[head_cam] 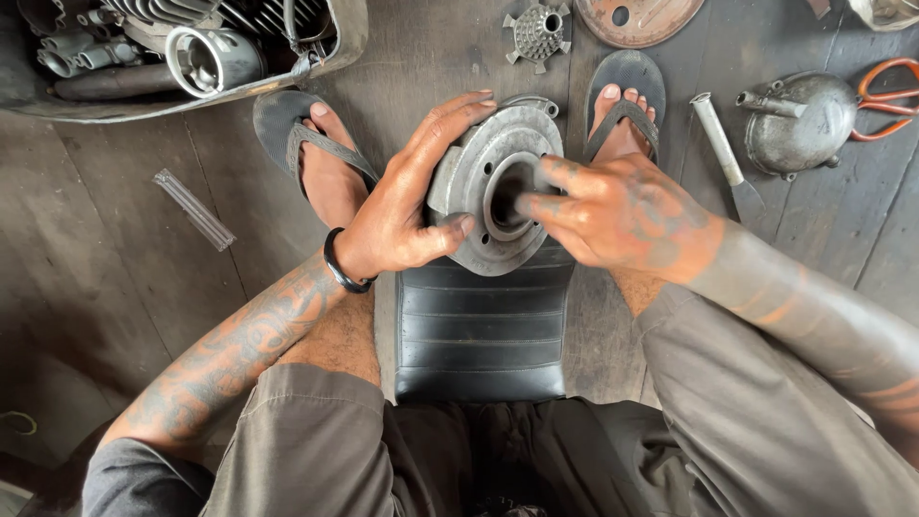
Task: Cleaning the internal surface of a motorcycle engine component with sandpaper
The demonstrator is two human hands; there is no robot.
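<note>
Black seat (483,335) between the knees props the round metal hub (498,182), tilted up for access. Left hand (402,206) clamps its rim, fingers spread, steadying it. Right hand (613,211) pushes bunched fingertips (528,204) into the centre bore.

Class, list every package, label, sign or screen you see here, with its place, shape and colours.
None in view: only bare metal parts, tools and a tray on the wooden floor, and a round grey metal part held by the left hand and right hand.
</note>
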